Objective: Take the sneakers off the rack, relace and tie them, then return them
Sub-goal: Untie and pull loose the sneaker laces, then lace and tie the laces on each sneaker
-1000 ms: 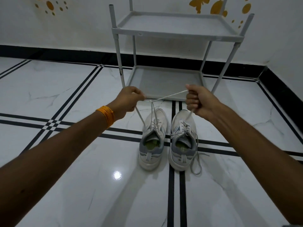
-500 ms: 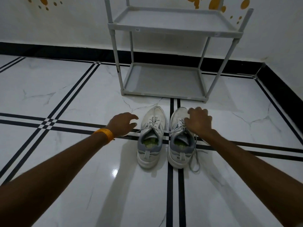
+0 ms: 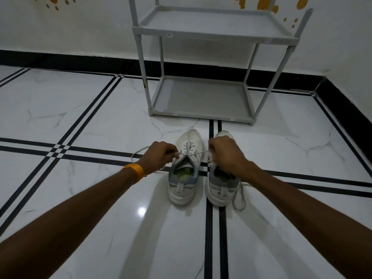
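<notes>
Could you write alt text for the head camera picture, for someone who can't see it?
A person's left hand and right hand each pinch an end of the lace of the left sneaker, pulling it sideways over the shoe. The right sneaker stands beside it on the white tiled floor, before an empty grey rack.

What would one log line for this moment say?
left hand: gripping lace | right hand: gripping lace | left sneaker: floor, being tied | right sneaker: floor, lace loose | rack: no shoes
</notes>
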`<state>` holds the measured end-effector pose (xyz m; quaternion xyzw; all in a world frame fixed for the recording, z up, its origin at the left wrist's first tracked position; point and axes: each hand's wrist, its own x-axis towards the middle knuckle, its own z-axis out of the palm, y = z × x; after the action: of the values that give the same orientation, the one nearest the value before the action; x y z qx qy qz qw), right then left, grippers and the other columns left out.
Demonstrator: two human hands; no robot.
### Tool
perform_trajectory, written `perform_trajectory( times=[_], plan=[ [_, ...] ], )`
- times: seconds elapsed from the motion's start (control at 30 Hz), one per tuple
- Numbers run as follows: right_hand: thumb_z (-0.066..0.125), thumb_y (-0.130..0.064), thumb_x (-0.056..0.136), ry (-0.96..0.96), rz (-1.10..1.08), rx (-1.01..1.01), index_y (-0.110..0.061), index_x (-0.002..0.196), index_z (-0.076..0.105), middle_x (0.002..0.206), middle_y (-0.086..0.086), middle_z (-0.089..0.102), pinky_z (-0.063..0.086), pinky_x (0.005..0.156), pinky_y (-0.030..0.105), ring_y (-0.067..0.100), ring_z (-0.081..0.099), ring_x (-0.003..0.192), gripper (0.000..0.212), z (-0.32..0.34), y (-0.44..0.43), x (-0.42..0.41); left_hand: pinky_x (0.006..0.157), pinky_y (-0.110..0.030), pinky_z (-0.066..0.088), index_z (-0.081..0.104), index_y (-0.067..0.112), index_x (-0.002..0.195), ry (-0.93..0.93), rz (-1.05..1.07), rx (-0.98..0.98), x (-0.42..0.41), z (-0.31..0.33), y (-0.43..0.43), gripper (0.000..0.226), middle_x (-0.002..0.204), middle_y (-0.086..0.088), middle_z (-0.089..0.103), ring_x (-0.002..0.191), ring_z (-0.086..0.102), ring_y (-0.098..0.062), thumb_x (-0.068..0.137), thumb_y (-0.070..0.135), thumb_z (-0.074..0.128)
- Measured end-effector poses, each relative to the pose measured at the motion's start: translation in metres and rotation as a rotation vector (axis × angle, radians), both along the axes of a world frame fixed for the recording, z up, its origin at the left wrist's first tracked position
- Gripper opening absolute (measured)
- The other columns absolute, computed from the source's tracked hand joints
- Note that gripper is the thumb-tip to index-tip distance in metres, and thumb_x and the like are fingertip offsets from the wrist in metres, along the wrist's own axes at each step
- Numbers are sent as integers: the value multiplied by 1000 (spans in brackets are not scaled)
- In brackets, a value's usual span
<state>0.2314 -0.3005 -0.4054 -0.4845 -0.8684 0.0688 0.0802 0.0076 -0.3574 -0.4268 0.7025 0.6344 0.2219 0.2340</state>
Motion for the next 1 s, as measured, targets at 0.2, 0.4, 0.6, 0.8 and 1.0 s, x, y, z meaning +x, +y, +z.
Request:
perform_trajectory(
  times=[0.2,0.4,0.6,0.8,1.0],
  plan=[
    [61,-3,80,-243,46,-59,-1,95,60,103,20,65,40,71,34,34,61,96,15,-8,-17,18,71,-31,53,75,11,84,131,27,4,1,-15,-1,18,81,-7,76,74,68,-22,89,17,60],
    [61,-4,81,-318,46,-143,-4,91,59,108,23,63,45,76,35,36,61,100,10,-5,-17,16,62,-30,47,72,11,78,148,62,16,3,-28,-9,24,72,-8,73,63,61,-21,90,25,58],
    [66,-13,83,179,-12,-609,-3,88,74,91,10,73,52,76,33,19,65,83,13,20,-9,6,67,-27,48,71,8,83,49,91,-9,1,-35,-20,23,75,-9,71,69,63,-22,94,23,57],
    [61,-20,93,1028,-123,-1108,8,111,61,113,9,73,51,95,29,19,66,109,33,9,-10,-26,70,-28,49,72,9,87,78,76,-9,7,-34,-20,21,82,-9,74,70,61,-19,94,21,56],
    [69,-4,86,1088,-240,-920,0,105,69,93,14,74,60,75,25,23,71,83,20,-14,-12,-40,74,-30,53,74,8,90,26,94,-84,4,-29,-22,26,83,-8,74,73,65,-20,93,29,58]
  ],
)
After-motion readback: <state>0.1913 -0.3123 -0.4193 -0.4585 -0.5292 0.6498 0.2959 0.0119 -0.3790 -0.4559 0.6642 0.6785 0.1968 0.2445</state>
